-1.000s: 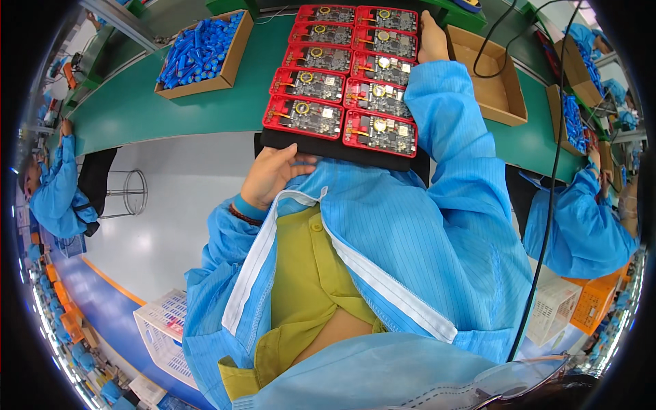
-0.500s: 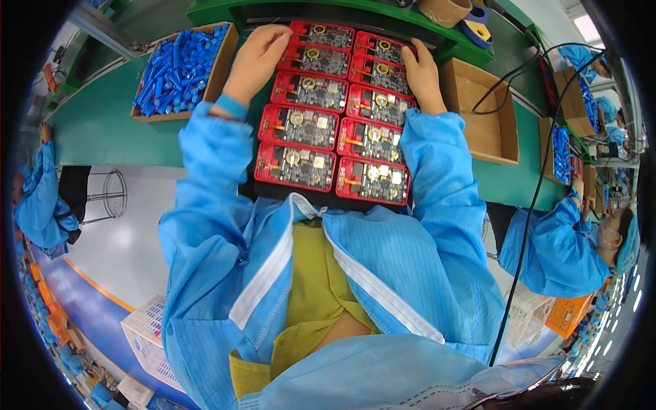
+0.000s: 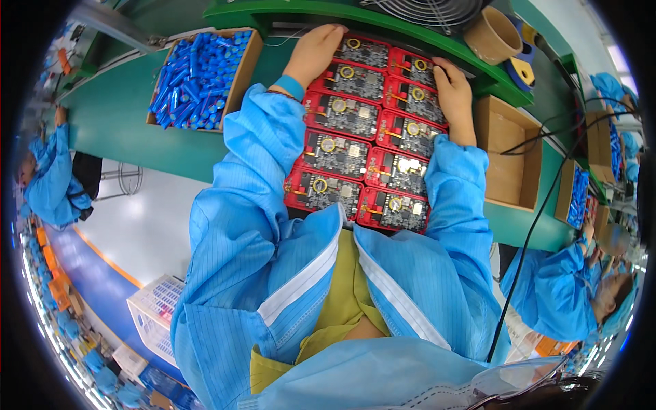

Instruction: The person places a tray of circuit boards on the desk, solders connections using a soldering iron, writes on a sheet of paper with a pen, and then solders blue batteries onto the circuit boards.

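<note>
Two columns of red plastic cases (image 3: 364, 171) lie side by side in front of my chest, each holding a circuit board (image 3: 350, 114) with a round, yellow-ringed part. At the far left corner, my left hand (image 3: 316, 56) is closed on the outer edge of the block, fingers together. My right hand (image 3: 454, 97) grips the right edge near the far end, its thumb and fingers bent over the rim of a case. Parts of the fingers on both hands are hidden. My jacket front covers the nearest edge of the block.
A cardboard box (image 3: 240, 92) of blue cylindrical cells (image 3: 198, 78) stands left on the green table (image 3: 102, 130). To the right is an open cardboard box (image 3: 509, 164), with a black cable (image 3: 540, 225) crossing nearby. Behind runs a green shelf (image 3: 294, 9) holding tape rolls (image 3: 493, 35). Co-workers sit at both sides.
The whole view has shifted, so cases, boxes and hands appear farther right and lower. Both hands keep their hold at the block's far end. The black strip along its near edge is now mostly covered.
</note>
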Available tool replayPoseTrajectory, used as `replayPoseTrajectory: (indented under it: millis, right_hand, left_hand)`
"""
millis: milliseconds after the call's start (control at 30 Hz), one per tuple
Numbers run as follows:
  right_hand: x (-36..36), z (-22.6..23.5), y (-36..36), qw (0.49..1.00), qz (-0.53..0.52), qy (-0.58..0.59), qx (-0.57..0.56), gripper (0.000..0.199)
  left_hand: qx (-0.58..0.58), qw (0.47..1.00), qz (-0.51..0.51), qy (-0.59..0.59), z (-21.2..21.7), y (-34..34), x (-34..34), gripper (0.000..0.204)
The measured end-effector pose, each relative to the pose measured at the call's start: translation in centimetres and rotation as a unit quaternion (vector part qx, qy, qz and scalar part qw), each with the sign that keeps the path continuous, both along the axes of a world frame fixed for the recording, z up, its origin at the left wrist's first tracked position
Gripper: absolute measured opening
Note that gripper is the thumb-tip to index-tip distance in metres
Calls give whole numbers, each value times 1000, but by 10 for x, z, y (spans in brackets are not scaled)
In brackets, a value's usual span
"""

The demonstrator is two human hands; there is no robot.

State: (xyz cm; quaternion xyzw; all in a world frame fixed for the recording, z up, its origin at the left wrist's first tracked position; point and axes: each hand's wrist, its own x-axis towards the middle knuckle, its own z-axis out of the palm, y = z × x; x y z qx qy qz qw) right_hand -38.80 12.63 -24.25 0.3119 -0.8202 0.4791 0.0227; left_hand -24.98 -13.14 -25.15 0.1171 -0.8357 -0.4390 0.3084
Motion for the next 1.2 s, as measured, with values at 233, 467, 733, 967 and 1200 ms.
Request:
replayPoseTrajectory:
  millis: [233,467,733,967,1200]
  right_hand:
    - [-2,-1,3,998,11,-31,-57,26]
    - [0,1,5,984,-16,-126,-122,23]
    - [60,70,36,998,64,24,-15,22]
    - [151,117,40,976,157,129,82,37]
    - [145,122,29,946,244,204,69,13]
  left_hand:
    - [-77,995,59,30,13,-9,10,26]
    - [-339,883,269,-181,2,-42,17,19]
    - [-260,961,85,27,63,11,45,10]
    - [-130,960,-249,5,106,105,108,10]
    - [-108,960,-258,-2,119,108,109,6]
